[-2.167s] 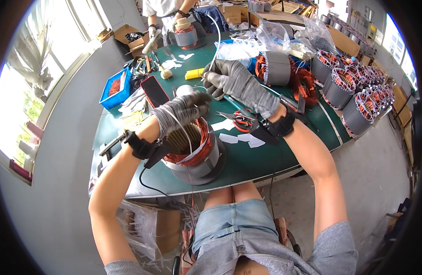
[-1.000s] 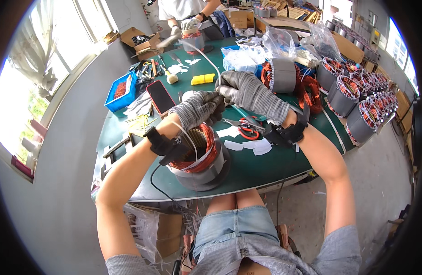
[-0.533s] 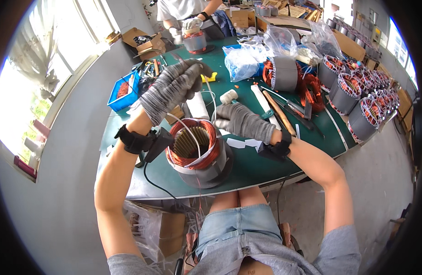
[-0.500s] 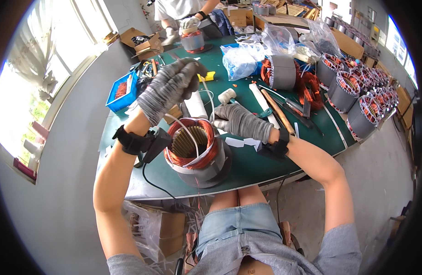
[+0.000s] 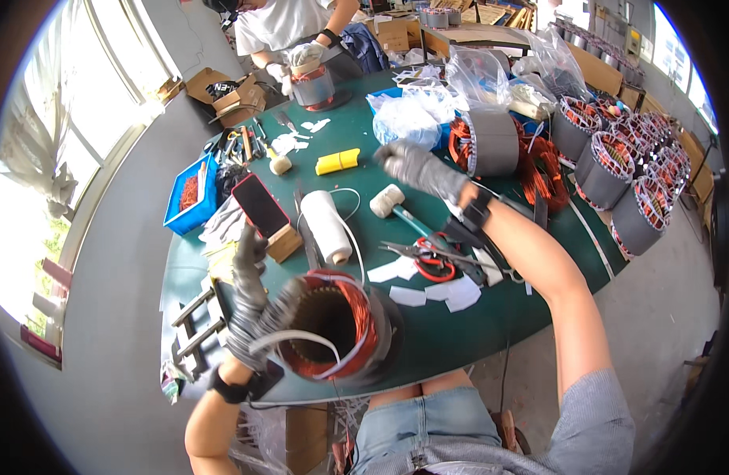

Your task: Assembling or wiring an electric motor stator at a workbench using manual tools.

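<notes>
A stator (image 5: 378, 324) with copper windings stands at the table's near edge, its bore facing up. White cord (image 5: 305, 334) arches across its near left rim. My gloved left hand (image 5: 257, 309) is beside that rim, fingers apart and partly blurred; no held thing shows in it. My gloved right hand (image 5: 428, 172) reaches over the table beyond the mallet, fingers stretched out and somewhat blurred, apparently holding nothing. Between the hands lie a white roll of material (image 5: 325, 226) with loose white cord beside it, a white-headed mallet (image 5: 390, 202) and red-handled scissors (image 5: 434, 265).
A phone (image 5: 260, 204) leans on a wooden block. Left of it is a blue bin (image 5: 192, 196). A yellow packet (image 5: 337, 161) and white paper pieces (image 5: 451, 293) lie on the green table. More stators (image 5: 610, 166) crowd the right. Across the table a person works on another stator (image 5: 313, 89).
My left hand has dropped from above the stator to its left side. My right hand has let go of the white cord and moved away over the table. The view has shifted.
</notes>
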